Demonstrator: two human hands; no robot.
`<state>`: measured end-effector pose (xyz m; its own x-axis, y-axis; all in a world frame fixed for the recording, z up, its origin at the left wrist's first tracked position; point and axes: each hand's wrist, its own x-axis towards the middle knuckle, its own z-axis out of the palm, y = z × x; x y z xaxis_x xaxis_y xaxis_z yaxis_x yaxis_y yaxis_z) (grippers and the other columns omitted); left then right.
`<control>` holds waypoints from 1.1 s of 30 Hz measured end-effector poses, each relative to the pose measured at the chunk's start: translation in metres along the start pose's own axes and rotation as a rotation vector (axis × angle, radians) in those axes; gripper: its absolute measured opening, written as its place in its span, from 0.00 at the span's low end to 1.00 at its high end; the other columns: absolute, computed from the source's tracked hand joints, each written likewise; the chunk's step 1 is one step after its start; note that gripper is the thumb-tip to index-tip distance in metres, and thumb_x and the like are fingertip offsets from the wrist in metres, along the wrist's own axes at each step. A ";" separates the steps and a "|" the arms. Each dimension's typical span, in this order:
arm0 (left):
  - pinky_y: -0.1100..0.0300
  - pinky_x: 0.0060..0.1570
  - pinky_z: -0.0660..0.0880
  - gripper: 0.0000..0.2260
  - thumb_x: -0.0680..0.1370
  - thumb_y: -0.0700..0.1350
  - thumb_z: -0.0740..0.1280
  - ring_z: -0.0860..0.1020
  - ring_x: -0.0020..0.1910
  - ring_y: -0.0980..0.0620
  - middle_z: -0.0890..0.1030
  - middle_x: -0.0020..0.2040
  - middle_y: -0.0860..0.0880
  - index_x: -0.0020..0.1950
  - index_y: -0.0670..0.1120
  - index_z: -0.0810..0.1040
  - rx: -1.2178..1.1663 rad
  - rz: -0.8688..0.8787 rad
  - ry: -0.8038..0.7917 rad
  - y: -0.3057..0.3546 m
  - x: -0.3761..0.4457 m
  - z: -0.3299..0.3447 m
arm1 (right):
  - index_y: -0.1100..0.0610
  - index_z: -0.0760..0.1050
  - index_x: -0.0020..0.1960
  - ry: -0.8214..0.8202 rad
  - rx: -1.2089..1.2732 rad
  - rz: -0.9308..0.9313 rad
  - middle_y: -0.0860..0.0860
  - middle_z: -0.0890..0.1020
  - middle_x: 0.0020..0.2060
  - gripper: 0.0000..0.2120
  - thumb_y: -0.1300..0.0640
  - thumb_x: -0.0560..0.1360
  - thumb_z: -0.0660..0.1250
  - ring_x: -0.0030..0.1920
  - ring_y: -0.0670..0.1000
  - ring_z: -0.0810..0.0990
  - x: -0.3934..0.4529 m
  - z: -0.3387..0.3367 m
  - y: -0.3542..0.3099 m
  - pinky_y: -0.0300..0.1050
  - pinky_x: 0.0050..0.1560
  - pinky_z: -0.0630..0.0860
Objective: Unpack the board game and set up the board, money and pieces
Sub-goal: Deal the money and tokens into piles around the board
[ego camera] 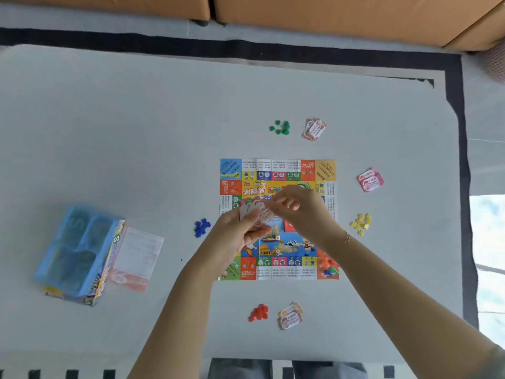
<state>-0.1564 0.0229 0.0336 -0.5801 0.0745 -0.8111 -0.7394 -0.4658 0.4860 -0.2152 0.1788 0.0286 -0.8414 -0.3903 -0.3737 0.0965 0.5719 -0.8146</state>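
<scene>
The colourful paper game board (278, 170) lies flat on the pale rug. Above its middle, my left hand (237, 231) grips a small stack of paper money (252, 210). My right hand (300, 206) pinches the top note of that stack. Money piles lie beyond the board (313, 129), to its right (370, 179) and in front of it (290, 315). Small piece heaps surround the board: green (280, 127), yellow (361, 223), blue (201, 227), red (258, 312). Orange, green and blue tokens (328, 267) sit on the board's near right corner.
The open game box with its blue plastic tray (78, 250) stands at the left, a paper sheet (136, 255) beside it. A dark border (453, 132) frames the rug. An orange sofa (328, 15) runs along the far side. My knees are at the bottom edge.
</scene>
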 end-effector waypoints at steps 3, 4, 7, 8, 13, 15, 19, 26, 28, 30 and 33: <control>0.59 0.49 0.80 0.09 0.77 0.40 0.65 0.83 0.45 0.47 0.84 0.46 0.42 0.56 0.39 0.78 0.017 0.066 0.030 -0.003 -0.008 -0.015 | 0.57 0.81 0.45 0.004 0.059 0.015 0.48 0.81 0.37 0.04 0.57 0.73 0.71 0.36 0.45 0.77 -0.006 0.014 -0.006 0.34 0.38 0.75; 0.58 0.50 0.80 0.09 0.77 0.40 0.66 0.83 0.46 0.46 0.83 0.48 0.41 0.55 0.39 0.79 0.008 0.076 0.046 -0.004 -0.010 -0.020 | 0.57 0.81 0.45 -0.006 0.063 0.009 0.48 0.81 0.37 0.03 0.57 0.73 0.71 0.36 0.45 0.77 -0.008 0.019 -0.008 0.35 0.39 0.75; 0.56 0.52 0.80 0.10 0.76 0.39 0.67 0.83 0.48 0.45 0.83 0.51 0.40 0.56 0.39 0.78 -0.048 0.075 0.057 -0.007 -0.015 -0.038 | 0.56 0.82 0.44 -0.033 0.055 0.009 0.49 0.83 0.38 0.03 0.57 0.72 0.72 0.37 0.46 0.80 -0.006 0.037 -0.014 0.37 0.42 0.78; 0.56 0.53 0.80 0.11 0.76 0.40 0.67 0.83 0.49 0.45 0.83 0.52 0.40 0.57 0.39 0.78 -0.062 0.070 0.061 -0.008 -0.016 -0.044 | 0.57 0.82 0.44 -0.035 0.061 0.026 0.50 0.83 0.38 0.03 0.58 0.72 0.72 0.37 0.46 0.80 -0.004 0.042 -0.016 0.37 0.43 0.79; 0.57 0.50 0.80 0.10 0.74 0.42 0.69 0.83 0.50 0.48 0.84 0.49 0.45 0.54 0.39 0.78 -0.085 0.121 0.153 -0.009 -0.021 -0.076 | 0.59 0.83 0.45 -0.048 0.072 0.090 0.47 0.83 0.35 0.05 0.58 0.71 0.73 0.36 0.44 0.82 0.009 0.072 -0.028 0.38 0.43 0.80; 0.61 0.44 0.80 0.08 0.73 0.39 0.70 0.84 0.47 0.49 0.85 0.47 0.46 0.50 0.41 0.79 -0.111 0.144 0.214 -0.008 -0.022 -0.088 | 0.59 0.83 0.45 -0.069 0.059 0.086 0.49 0.84 0.36 0.05 0.58 0.71 0.74 0.37 0.47 0.83 0.014 0.082 -0.034 0.38 0.44 0.80; 0.63 0.41 0.79 0.08 0.72 0.36 0.71 0.84 0.45 0.49 0.84 0.48 0.43 0.50 0.40 0.79 -0.183 0.162 0.299 -0.004 -0.020 -0.109 | 0.57 0.83 0.45 -0.133 0.043 0.094 0.49 0.84 0.37 0.04 0.58 0.71 0.73 0.38 0.48 0.83 0.024 0.098 -0.045 0.40 0.45 0.81; 0.61 0.48 0.80 0.04 0.75 0.35 0.68 0.83 0.42 0.51 0.85 0.41 0.46 0.48 0.37 0.79 -0.435 0.218 0.419 0.000 -0.017 -0.141 | 0.59 0.83 0.46 0.006 -0.049 0.168 0.45 0.80 0.34 0.05 0.57 0.73 0.71 0.30 0.42 0.73 0.070 0.120 -0.037 0.37 0.35 0.73; 0.62 0.46 0.80 0.05 0.75 0.36 0.68 0.84 0.42 0.51 0.85 0.42 0.47 0.50 0.38 0.79 -0.413 0.201 0.392 0.001 -0.016 -0.149 | 0.59 0.82 0.47 0.006 -0.110 0.181 0.48 0.82 0.37 0.06 0.57 0.74 0.70 0.32 0.42 0.74 0.090 0.135 -0.035 0.35 0.35 0.71; 0.63 0.45 0.80 0.06 0.74 0.36 0.68 0.84 0.43 0.52 0.85 0.43 0.47 0.51 0.38 0.79 -0.391 0.174 0.365 0.002 -0.015 -0.156 | 0.59 0.82 0.47 0.002 -0.183 0.171 0.50 0.83 0.41 0.06 0.56 0.75 0.69 0.39 0.46 0.78 0.109 0.152 -0.033 0.35 0.37 0.71; 0.63 0.46 0.80 0.05 0.74 0.35 0.68 0.84 0.42 0.52 0.85 0.42 0.48 0.49 0.39 0.79 -0.364 0.158 0.371 0.003 -0.014 -0.164 | 0.59 0.81 0.45 0.067 -0.304 0.144 0.53 0.83 0.43 0.09 0.53 0.76 0.67 0.45 0.53 0.79 0.127 0.170 -0.029 0.43 0.42 0.74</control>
<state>-0.0942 -0.1242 -0.0072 -0.4663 -0.3066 -0.8298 -0.4485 -0.7266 0.5205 -0.2351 -0.0098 -0.0709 -0.8649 -0.2473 -0.4367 0.0623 0.8105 -0.5824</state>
